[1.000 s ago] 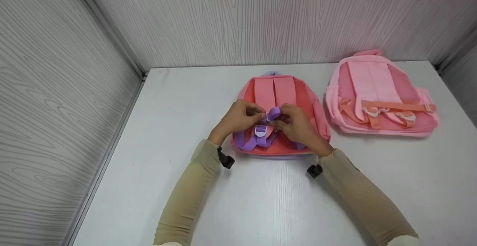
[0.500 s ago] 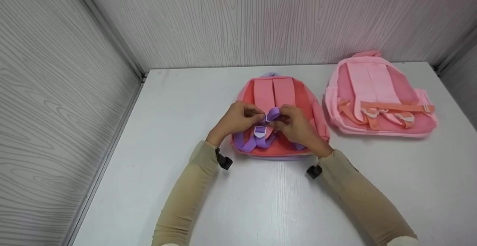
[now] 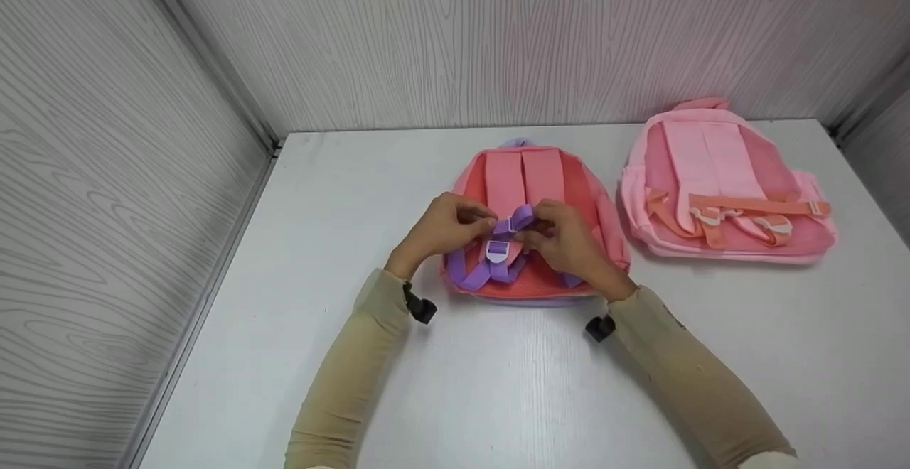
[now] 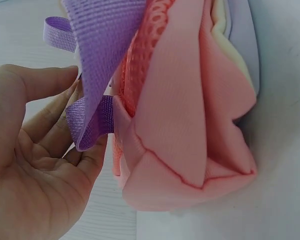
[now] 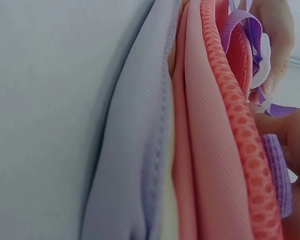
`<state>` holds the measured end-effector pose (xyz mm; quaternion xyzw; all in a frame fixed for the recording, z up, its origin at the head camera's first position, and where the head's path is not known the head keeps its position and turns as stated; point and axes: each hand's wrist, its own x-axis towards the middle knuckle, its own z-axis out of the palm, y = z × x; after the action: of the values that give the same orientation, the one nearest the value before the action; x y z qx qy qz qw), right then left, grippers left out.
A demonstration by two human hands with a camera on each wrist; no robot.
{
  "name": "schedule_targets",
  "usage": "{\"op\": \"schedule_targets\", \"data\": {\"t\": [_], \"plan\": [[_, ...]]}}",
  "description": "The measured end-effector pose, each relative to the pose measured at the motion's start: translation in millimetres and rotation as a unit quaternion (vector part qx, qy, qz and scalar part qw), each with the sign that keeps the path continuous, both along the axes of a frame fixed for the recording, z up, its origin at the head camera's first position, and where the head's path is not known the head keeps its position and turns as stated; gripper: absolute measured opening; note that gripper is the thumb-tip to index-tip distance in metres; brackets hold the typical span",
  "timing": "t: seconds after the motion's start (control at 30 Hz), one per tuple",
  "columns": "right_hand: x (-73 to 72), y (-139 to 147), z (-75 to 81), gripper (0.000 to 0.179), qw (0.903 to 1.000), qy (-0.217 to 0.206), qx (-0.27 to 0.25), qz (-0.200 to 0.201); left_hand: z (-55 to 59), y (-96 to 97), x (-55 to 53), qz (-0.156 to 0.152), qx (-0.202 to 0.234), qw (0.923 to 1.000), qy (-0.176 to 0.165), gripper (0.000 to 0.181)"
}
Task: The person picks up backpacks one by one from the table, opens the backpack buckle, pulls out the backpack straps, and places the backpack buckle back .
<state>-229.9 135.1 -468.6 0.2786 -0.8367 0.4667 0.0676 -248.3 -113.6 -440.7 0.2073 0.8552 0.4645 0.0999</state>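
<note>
A small coral backpack (image 3: 544, 174) with lilac edges lies straps-up on the table. Above it, my left hand (image 3: 448, 226) pinches the end of a purple strap (image 3: 502, 227) between thumb and fingers. My right hand (image 3: 569, 238) grips that strap near its small slider, where the webbing stands up in a loop (image 3: 524, 214). Just below, a white buckle (image 3: 497, 250) sits on the other purple strap. In the left wrist view, a hanging purple strap (image 4: 102, 55) partly hides my left fingertips. In the right wrist view, the backpack's side (image 5: 210, 120) covers part of the work.
To the right lies a second, light pink backpack (image 3: 711, 149) with orange straps (image 3: 761, 204), close beside the coral one. Both rest on a white table (image 3: 498, 384). Wood-grain panels (image 3: 455, 42) rise behind the table and at the sides.
My left hand has shifted slightly left, drawing the purple strap end away from the slider, so more webbing shows between them. My right hand stays almost still.
</note>
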Motion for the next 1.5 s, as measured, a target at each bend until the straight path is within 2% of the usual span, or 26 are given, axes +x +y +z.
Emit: {"op": "schedule_targets", "data": {"t": [0.23, 0.47, 0.77, 1.0, 1.5], "plan": [[-0.1, 0, -1.8, 0.01, 0.9999, 0.011, 0.008, -0.002, -1.7, -1.6, -0.4, -0.002, -0.011, 0.9999, 0.007, 0.018], [-0.4, 1, -2.4, 0.014, 0.9998, 0.017, 0.006, -0.005, -2.0, 1.8, -0.5, -0.005, 0.004, 1.0, 0.005, 0.016], [-0.2, 3, -1.4, 0.012, 1.0, 0.007, 0.005, 0.003, -1.9, 4.8, -1.3, -0.011, 0.004, 0.9998, 0.016, 0.016], [-1.4, 2, -1.3, 0.017, 0.9999, 0.004, -0.002, 0.015, -0.8, 7.5, -1.7, -0.009, -0.002, 0.9997, 0.021, 0.016], [-0.8, 0, 0.1, 0.017, 0.9998, -0.013, 0.014, 0.005, -2.4, 14.3, -0.9, -0.002, 0.008, 0.9997, 0.021, 0.016]]}}
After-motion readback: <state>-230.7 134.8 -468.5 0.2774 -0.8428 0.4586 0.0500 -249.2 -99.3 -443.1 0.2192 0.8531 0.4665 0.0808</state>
